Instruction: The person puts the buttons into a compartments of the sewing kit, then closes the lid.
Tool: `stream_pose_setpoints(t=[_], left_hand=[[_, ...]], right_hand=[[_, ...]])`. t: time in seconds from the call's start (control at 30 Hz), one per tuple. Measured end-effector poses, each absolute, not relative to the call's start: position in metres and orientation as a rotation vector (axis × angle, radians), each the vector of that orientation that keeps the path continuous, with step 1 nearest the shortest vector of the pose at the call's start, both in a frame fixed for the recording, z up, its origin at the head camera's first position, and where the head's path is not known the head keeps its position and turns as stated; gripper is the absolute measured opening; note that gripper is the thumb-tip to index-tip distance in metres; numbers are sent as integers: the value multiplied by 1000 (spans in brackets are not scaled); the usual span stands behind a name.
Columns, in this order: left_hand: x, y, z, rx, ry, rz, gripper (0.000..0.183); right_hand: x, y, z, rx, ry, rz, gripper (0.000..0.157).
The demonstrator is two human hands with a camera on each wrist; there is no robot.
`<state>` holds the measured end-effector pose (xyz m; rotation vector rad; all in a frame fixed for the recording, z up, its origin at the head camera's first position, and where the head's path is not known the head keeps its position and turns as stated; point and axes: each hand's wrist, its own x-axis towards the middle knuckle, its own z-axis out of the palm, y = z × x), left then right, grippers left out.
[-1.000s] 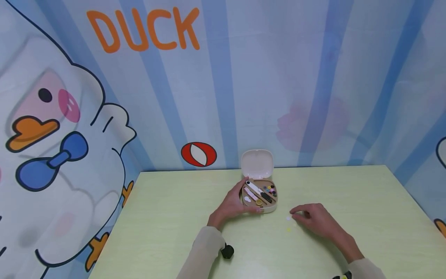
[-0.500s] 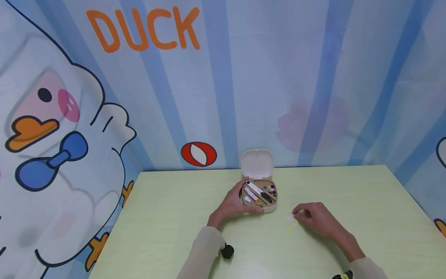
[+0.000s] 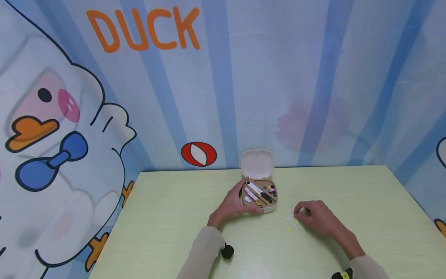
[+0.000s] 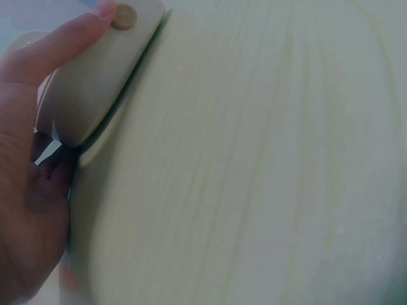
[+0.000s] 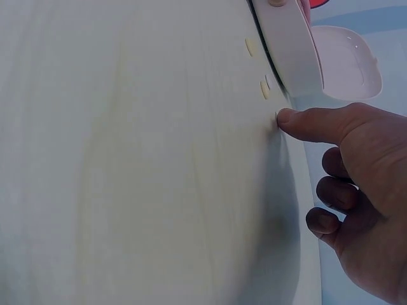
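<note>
An open sewing-kit box [image 3: 268, 209] stands near the far table edge, its lid [image 3: 257, 163] raised. My left hand [image 3: 231, 201] grips it from the left, thumb across the front by a round tan clasp [image 4: 124, 16]. Inside lie a white-and-black pen-shaped tool [image 3: 258, 190], a pink stick and several coloured round bits [image 3: 270, 189]. To the right, my right hand [image 3: 317, 217] pinches thumb and forefinger close over the table; a thin edge of a small button-like disc shows at the thumb tip [image 5: 287, 118]. The forefinger is hidden behind the thumb in the right wrist view.
Small flat pieces lie on the table between the right hand and the box: a pale lilac one [image 3: 288, 218] and a yellow one [image 3: 289, 229]. A printed duck curtain [image 3: 258, 77] hangs behind the pale wooden table [image 3: 167, 217].
My right hand has shifted slightly to the right, away from the small pieces, with thumb and forefinger still together. The left hand and the box have not moved.
</note>
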<state>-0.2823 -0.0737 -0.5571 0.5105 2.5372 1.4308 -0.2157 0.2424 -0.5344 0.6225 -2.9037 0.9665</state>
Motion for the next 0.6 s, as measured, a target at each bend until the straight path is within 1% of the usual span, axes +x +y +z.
stream_pose_setpoints(t=[0.6], left_hand=[[-283, -74, -557, 518, 2538, 1437, 120]], right_hand=[[-220, 241, -535, 619, -2897, 967, 10]])
